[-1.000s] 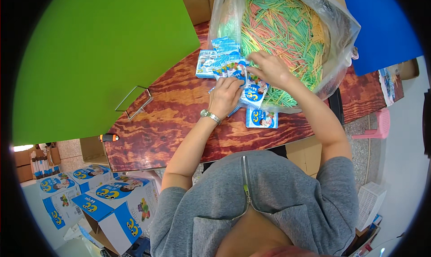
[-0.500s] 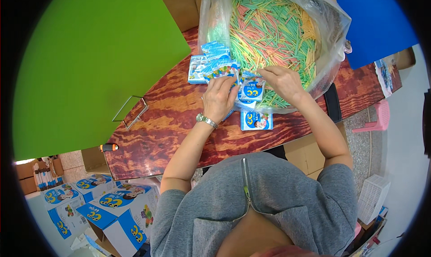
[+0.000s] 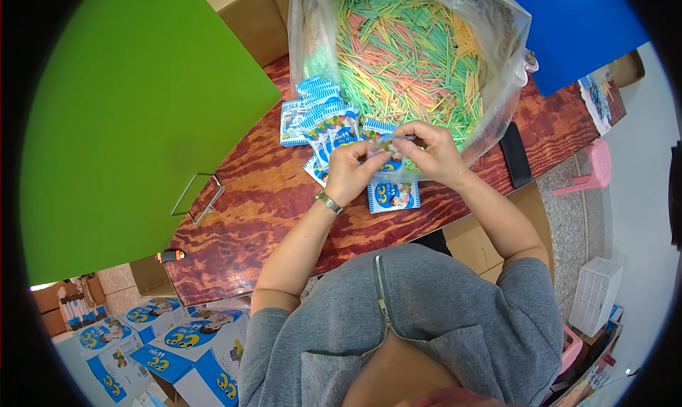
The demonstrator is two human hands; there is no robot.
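Observation:
My left hand [image 3: 348,172] and my right hand [image 3: 432,153] meet in front of the bag, thumbs and fingers pinching a small, partly see-through packet [image 3: 384,145]. Fingers and blur hide much of it. Just behind it lies a blue-and-white packet [image 3: 378,126]. Beside my left hand is a loose pile of similar blue-and-white packets [image 3: 329,128]. Another packet [image 3: 394,198] lies flat near the table edge, below my hands. Beyond them a large clear plastic bag [image 3: 509,73] gapes wide, full of thin pink, green and yellow candy-like sticks [image 3: 412,66].
A green panel [image 3: 142,123] covers the left, and a blue panel [image 3: 579,34] stands far right. On the wooden table [image 3: 263,215] are a wire stand [image 3: 206,201], an orange-black tool [image 3: 170,256] and a black flat object [image 3: 516,155]. Printed cartons [image 3: 192,343] stand lower left; a pink stool [image 3: 595,167] is at right.
My right hand has come left from the sticks to meet my left hand, and both now pinch a small packet. My left hand has left the packet pile. The whole view has shifted slightly.

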